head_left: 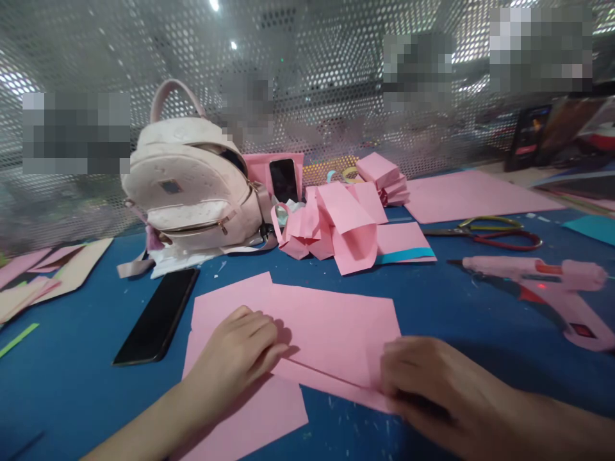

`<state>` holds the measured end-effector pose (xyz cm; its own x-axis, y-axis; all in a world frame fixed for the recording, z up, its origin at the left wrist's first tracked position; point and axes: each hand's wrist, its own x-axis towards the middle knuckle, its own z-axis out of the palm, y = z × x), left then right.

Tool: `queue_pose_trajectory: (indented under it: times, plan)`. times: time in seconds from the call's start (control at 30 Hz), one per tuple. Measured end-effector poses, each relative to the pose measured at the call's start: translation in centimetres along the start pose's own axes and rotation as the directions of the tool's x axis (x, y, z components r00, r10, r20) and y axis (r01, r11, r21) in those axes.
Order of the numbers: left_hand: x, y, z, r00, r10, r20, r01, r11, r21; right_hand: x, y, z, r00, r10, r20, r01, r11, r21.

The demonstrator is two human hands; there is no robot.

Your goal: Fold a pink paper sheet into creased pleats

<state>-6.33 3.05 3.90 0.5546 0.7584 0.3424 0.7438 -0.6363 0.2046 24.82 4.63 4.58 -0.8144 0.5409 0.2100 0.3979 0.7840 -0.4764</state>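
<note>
A sheet of pink paper (336, 326) lies in front of me with a narrow strip folded up along its near edge. Curled fingers of my left hand (247, 346) press on that fold at its left end. At the right end, my right hand (427, 381) grips the edge of the same sheet; its fingertips are partly hidden and a little blurred. Another pink sheet (259, 422) lies underneath, reaching out toward me and to the left.
A black phone (158, 317) lies left, before a pale backpack (192, 186). Folded pink paper pieces (346, 221) stand at the back. To the right are scissors (504, 234) and a pink glue gun (542, 275) with a red light. A perforated metal screen (307, 83) closes off the far side.
</note>
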Motion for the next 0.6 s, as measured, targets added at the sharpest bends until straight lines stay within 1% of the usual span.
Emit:
queue_pose_trajectory:
  times: [0.07,0.13,0.2,0.27,0.3,0.33,0.37,0.4,0.47,0.53,0.6]
  plan:
    - [0.0,0.5,-0.2,0.998,-0.024,0.054,0.028,0.997,-0.072,0.4,1.2,0.1,0.999,-0.014,-0.039,0.014,1.000,0.018]
    - [-0.1,1.4,-0.3,0.996,-0.024,0.084,0.032,0.996,-0.088,0.7,2.4,-0.1,1.000,0.021,-0.011,-0.020,1.000,0.021]
    - [-0.6,2.5,0.1,0.996,0.011,0.089,-0.006,0.998,-0.057,1.0,3.1,-0.3,0.999,0.036,0.012,-0.036,0.999,0.016]
    - [-1.4,3.6,1.1,0.994,0.083,0.070,-0.082,0.997,-0.015,1.1,3.4,-0.6,0.998,0.029,0.048,-0.030,1.000,0.003]
    - [-1.9,4.0,1.7,0.994,0.110,0.000,-0.110,0.994,0.012,1.1,3.4,-0.6,0.998,0.025,0.066,-0.024,1.000,-0.010]
    - [-2.4,4.4,2.3,0.990,0.114,-0.082,-0.112,0.993,0.030,1.0,3.4,-0.6,0.996,0.019,0.082,-0.016,1.000,-0.026]
    - [-2.9,4.6,2.9,0.984,0.136,-0.117,-0.132,0.990,0.043,1.0,3.4,-0.6,0.996,0.012,0.088,-0.008,0.999,-0.047]
    - [-3.2,4.8,3.3,0.983,0.140,-0.122,-0.135,0.990,0.046,1.0,3.4,-0.5,0.997,0.002,0.083,0.004,0.998,-0.068]
    - [-3.6,4.9,3.7,0.992,0.116,-0.040,-0.115,0.993,0.034,0.9,3.4,-0.2,0.998,-0.019,0.060,0.025,0.995,-0.101]
    - [-3.5,4.9,3.6,0.995,0.081,0.050,-0.081,0.997,-0.004,0.8,3.4,0.1,0.999,-0.035,0.039,0.039,0.993,-0.116]
    - [-3.2,4.8,3.3,0.995,0.063,0.078,-0.059,0.997,-0.051,0.8,3.5,0.2,0.999,-0.041,0.030,0.044,0.992,-0.120]
